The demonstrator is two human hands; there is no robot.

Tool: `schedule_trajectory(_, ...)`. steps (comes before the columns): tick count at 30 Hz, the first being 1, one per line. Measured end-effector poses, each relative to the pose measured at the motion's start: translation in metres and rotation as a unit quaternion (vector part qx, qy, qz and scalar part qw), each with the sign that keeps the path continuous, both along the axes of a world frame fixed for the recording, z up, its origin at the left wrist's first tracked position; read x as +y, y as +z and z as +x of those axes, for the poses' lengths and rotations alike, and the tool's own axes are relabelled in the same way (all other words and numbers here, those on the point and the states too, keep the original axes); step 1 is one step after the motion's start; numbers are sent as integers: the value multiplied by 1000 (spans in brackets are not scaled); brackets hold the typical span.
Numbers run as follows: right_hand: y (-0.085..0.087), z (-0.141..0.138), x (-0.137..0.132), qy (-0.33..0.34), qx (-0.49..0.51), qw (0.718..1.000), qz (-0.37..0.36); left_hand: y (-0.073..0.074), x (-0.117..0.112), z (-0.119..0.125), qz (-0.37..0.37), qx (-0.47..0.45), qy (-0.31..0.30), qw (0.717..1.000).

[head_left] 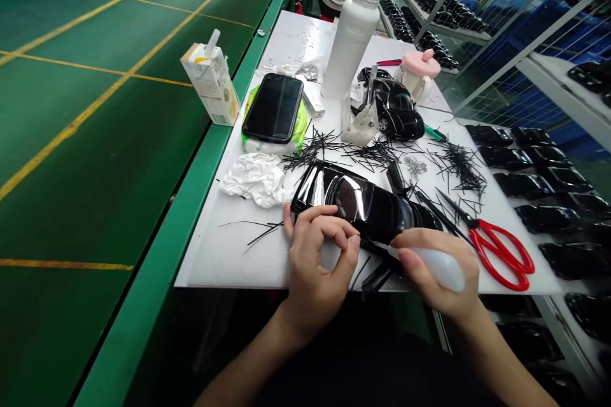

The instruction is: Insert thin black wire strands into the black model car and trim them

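- Fingers of the right hand (445, 302) are wrapped around a translucent squeeze bottle (446, 267), its nozzle aimed left along the near side of the black model car (377, 203); a grip too tight could push out more of its contents (whatever they are) than wanted.
- Thumb and index finger of the left hand (312, 261) meet near that nozzle, and I cannot tell whether anything small is pinched between them. The other fingers spread toward the car. With the tips so near, a slip could put the nozzle into skin.
- By the near edge of the white table (214, 270) lies a dark piece (377, 276), perhaps joined to the car; a forearm could catch it.
- Between the hands and the clutter, the car lies on the table, its gloss likely to show any smear or fingerprint.
- Red-handled scissors (501, 251) rest right of the car, blades angled away; an elbow swung outward might knock them.
- Crumpled tissue (255, 179) sits near the car's left end and could shed lint onto anything wet.
- Loose black strips (372, 154) litter the area beyond, easily dragged against the bodywork.
- Farther back, a tall white bottle (351, 38) stands beside a second black car (398, 108); a bump could topple it.
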State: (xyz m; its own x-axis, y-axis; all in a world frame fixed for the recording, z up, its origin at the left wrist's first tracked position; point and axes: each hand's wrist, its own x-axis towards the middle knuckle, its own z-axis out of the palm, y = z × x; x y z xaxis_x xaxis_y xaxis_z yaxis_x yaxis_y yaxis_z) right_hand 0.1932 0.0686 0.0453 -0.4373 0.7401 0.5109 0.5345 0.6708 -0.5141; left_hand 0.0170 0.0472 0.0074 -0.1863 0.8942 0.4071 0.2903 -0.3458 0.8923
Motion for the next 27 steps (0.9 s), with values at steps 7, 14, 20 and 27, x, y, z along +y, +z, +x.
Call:
schedule_trajectory(7,0,-2,0,10,-3,1000,17,0,-1,-2,-3,-8,-14,1000)
schedule_trajectory(14,0,-3,0,13,-2,1000,24,1,-2,-2,-7,-8,-15,1000)
schedule_trajectory(20,1,-3,0,11,-1,1000,26,0,-2,-2,-10,-3,-11,1000)
schedule_trajectory(27,1,-3,0,16,-6,999,29,0,-1,-3,-8,-10,-12,1000)
